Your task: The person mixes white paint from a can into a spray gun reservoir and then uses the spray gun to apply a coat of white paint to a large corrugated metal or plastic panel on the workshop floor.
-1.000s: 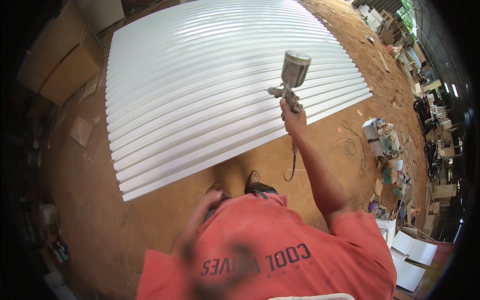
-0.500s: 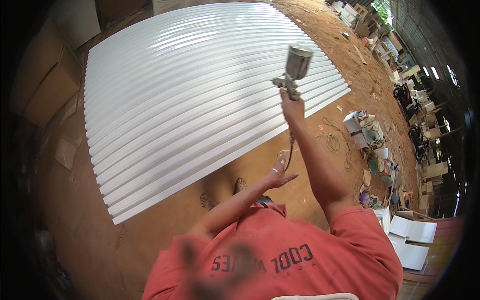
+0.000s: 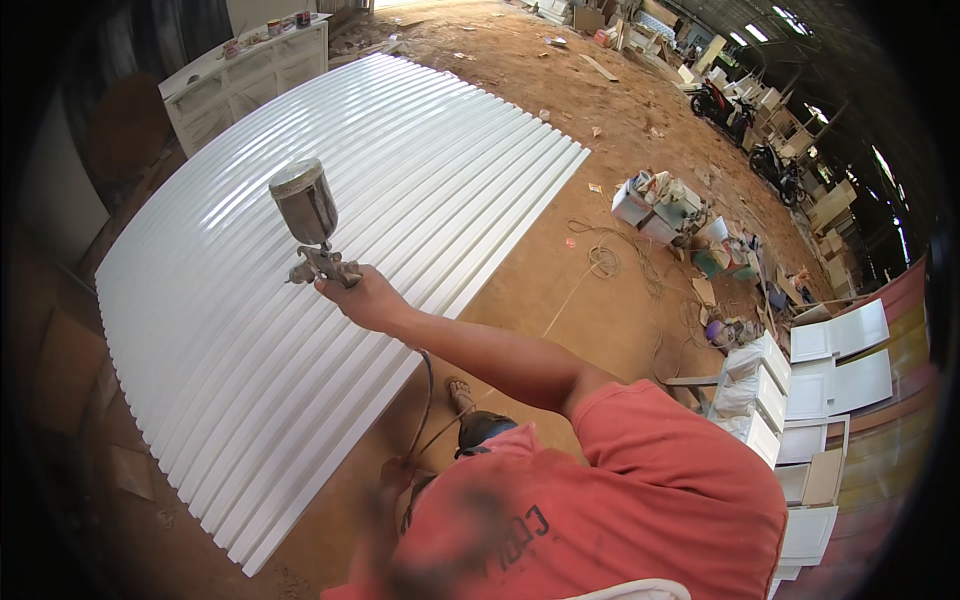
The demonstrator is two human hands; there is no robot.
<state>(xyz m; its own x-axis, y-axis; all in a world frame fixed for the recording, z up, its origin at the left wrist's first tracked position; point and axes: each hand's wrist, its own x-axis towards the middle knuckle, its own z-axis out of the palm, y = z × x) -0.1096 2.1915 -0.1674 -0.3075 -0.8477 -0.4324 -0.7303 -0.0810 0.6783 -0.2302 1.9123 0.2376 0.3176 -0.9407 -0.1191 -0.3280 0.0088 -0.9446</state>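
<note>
Metal spray gun (image 3: 318, 240), cup upright, held over white slatted panels (image 3: 300, 300).

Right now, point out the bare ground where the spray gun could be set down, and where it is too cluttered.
Bare dirt floor lies between the long edge of the white slats and the coiled cord. More lies beyond the slats' far end, with scattered scraps. Crowded: the boxes and cans, and the stacked white panels. The right hand holds the spray gun over the slats.
</note>
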